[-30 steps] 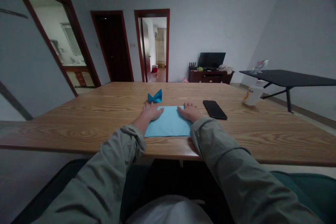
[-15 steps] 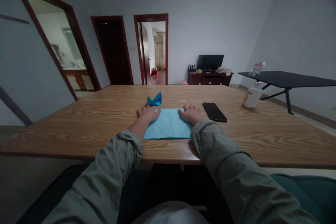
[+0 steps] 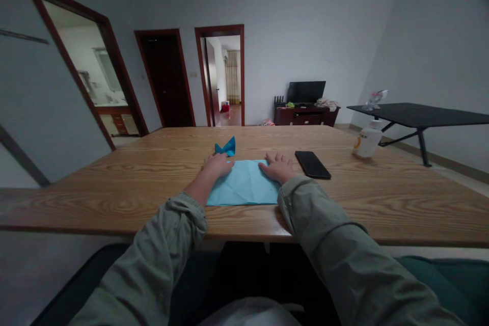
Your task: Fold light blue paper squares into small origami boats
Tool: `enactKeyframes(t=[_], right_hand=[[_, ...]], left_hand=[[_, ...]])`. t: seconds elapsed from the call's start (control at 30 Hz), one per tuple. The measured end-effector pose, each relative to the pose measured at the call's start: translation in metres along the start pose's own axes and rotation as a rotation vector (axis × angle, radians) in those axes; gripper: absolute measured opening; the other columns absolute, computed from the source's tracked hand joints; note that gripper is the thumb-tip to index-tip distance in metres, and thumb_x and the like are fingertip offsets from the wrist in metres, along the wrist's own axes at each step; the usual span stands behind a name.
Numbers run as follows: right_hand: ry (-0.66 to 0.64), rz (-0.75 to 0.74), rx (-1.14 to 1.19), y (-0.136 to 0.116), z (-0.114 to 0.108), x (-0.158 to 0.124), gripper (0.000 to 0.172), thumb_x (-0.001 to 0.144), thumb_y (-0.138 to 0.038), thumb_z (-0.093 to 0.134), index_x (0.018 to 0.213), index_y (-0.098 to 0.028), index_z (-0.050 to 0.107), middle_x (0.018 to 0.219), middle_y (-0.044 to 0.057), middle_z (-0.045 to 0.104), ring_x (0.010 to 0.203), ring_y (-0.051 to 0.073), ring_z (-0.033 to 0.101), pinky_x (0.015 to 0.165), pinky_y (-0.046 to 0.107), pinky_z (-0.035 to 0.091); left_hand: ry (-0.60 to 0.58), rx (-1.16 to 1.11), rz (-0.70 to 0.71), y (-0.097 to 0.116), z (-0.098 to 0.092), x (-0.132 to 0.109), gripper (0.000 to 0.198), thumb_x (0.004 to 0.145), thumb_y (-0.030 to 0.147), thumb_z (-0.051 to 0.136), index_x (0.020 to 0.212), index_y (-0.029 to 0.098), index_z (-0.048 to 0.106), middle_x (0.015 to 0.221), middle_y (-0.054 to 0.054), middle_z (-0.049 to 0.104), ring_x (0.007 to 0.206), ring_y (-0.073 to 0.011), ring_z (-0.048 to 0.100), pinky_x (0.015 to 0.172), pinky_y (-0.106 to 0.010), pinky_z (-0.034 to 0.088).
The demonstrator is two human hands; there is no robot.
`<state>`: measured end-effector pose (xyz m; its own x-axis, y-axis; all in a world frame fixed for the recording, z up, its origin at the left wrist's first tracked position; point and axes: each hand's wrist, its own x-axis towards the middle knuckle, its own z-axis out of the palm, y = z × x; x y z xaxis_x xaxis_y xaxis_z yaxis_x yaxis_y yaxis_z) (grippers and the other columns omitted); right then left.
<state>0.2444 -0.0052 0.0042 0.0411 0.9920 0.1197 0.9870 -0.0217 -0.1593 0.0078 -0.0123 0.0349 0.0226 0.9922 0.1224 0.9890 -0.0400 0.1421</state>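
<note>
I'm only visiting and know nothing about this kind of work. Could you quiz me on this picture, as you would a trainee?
1. Multiple choice: which of these does the right hand touch?
A) the television
B) the light-blue paper
C) the white bottle

2. True or false: the black smartphone lies to the right of the right hand.

3. Fill in the blank: the darker-blue folded paper stands nearer to the person's ____ hand than to the other one.

Key:
1. B
2. True
3. left; the left hand is just in front of it.
</note>
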Motion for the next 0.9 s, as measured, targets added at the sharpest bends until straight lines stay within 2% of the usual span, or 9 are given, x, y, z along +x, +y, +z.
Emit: enactKeyframes(t=[0.1, 0.17, 0.23, 0.3, 0.37, 0.5, 0.6, 0.7, 0.9], right_hand=[[-0.009, 0.009, -0.011, -0.002, -0.003, -0.003, 0.077, 0.086, -0.070, 0.027, 0.151, -0.027, 0.024, 0.156, 0.017, 0.019, 0.142, 0.040, 0.013, 0.109, 0.060, 0.006], [-0.006, 0.003, -0.028, -0.002, -0.005, -0.005, 0.076, 0.088, -0.068, 0.026, 0.151, -0.027, 0.024, 0.156, 0.018, 0.020, 0.142, 0.040, 0.014, 0.109, 0.060, 0.007], [-0.005, -0.018, -0.062, 0.000, -0.006, -0.007, 0.072, 0.090, -0.064, 0.025, 0.151, -0.026, 0.023, 0.155, 0.018, 0.020, 0.142, 0.040, 0.014, 0.108, 0.060, 0.010], [-0.016, -0.056, -0.107, 0.003, -0.007, -0.008, 0.067, 0.093, -0.057, 0.025, 0.152, -0.025, 0.021, 0.156, 0.018, 0.019, 0.142, 0.040, 0.014, 0.108, 0.060, 0.012], [-0.035, -0.081, -0.143, 0.006, -0.006, -0.008, 0.063, 0.095, -0.052, 0.026, 0.152, -0.026, 0.018, 0.156, 0.019, 0.017, 0.142, 0.039, 0.014, 0.107, 0.060, 0.014], [-0.029, -0.064, -0.130, 0.006, -0.003, -0.005, 0.066, 0.094, -0.056, 0.026, 0.152, -0.026, 0.018, 0.156, 0.020, 0.017, 0.142, 0.039, 0.014, 0.107, 0.061, 0.012], [-0.003, -0.037, -0.076, 0.002, -0.002, -0.004, 0.071, 0.092, -0.063, 0.024, 0.151, -0.025, 0.021, 0.155, 0.020, 0.018, 0.142, 0.040, 0.013, 0.108, 0.061, 0.008], [-0.025, 0.000, -0.020, -0.002, -0.004, -0.004, 0.074, 0.089, -0.067, 0.026, 0.150, -0.026, 0.025, 0.156, 0.019, 0.017, 0.142, 0.040, 0.011, 0.108, 0.060, 0.005], [-0.019, 0.002, 0.018, -0.003, -0.005, -0.003, 0.076, 0.087, -0.068, 0.028, 0.149, -0.026, 0.027, 0.156, 0.017, 0.019, 0.143, 0.039, 0.010, 0.109, 0.059, 0.004]], left_hand=[[0.056, 0.032, 0.148, 0.035, -0.013, -0.008, 0.059, 0.084, 0.059, 0.040, 0.127, 0.021, 0.056, 0.137, -0.012, 0.052, 0.128, -0.0348, 0.043, 0.104, -0.047, 0.033], [0.020, 0.043, 0.260, 0.064, -0.015, -0.017, 0.063, 0.082, 0.063, 0.041, 0.125, 0.020, 0.058, 0.138, -0.013, 0.051, 0.131, -0.0362, 0.039, 0.106, -0.049, 0.030], [-0.041, 0.018, 0.345, 0.093, -0.010, -0.026, 0.061, 0.085, 0.061, 0.038, 0.125, 0.020, 0.058, 0.137, -0.013, 0.052, 0.131, -0.0339, 0.040, 0.108, -0.048, 0.028], [-0.069, -0.011, 0.377, 0.113, 0.001, -0.033, 0.060, 0.087, 0.056, 0.035, 0.132, 0.020, 0.051, 0.146, -0.013, 0.042, 0.135, -0.0357, 0.033, 0.110, -0.052, 0.024], [-0.104, -0.069, 0.342, 0.122, 0.016, -0.035, 0.062, 0.091, 0.052, 0.026, 0.141, 0.018, 0.040, 0.154, -0.012, 0.029, 0.140, -0.0372, 0.024, 0.110, -0.058, 0.021], [-0.122, -0.173, 0.303, 0.112, 0.039, -0.029, 0.074, 0.090, 0.063, 0.013, 0.150, 0.020, 0.021, 0.157, -0.010, 0.022, 0.143, -0.0340, 0.019, 0.112, -0.057, 0.018], [-0.128, -0.136, 0.320, 0.092, 0.045, -0.021, 0.079, 0.087, 0.068, 0.007, 0.149, 0.022, 0.025, 0.156, -0.009, 0.024, 0.144, -0.0313, 0.018, 0.114, -0.053, 0.015], [-0.133, -0.056, 0.301, 0.074, 0.046, -0.013, 0.075, 0.090, 0.062, 0.005, 0.147, 0.020, 0.030, 0.157, -0.009, 0.023, 0.144, -0.0304, 0.018, 0.115, -0.051, 0.015], [-0.094, -0.006, 0.187, 0.039, 0.046, -0.002, 0.075, 0.090, 0.063, 0.010, 0.148, 0.018, 0.030, 0.157, -0.010, 0.021, 0.144, -0.0307, 0.017, 0.115, -0.050, 0.015]])
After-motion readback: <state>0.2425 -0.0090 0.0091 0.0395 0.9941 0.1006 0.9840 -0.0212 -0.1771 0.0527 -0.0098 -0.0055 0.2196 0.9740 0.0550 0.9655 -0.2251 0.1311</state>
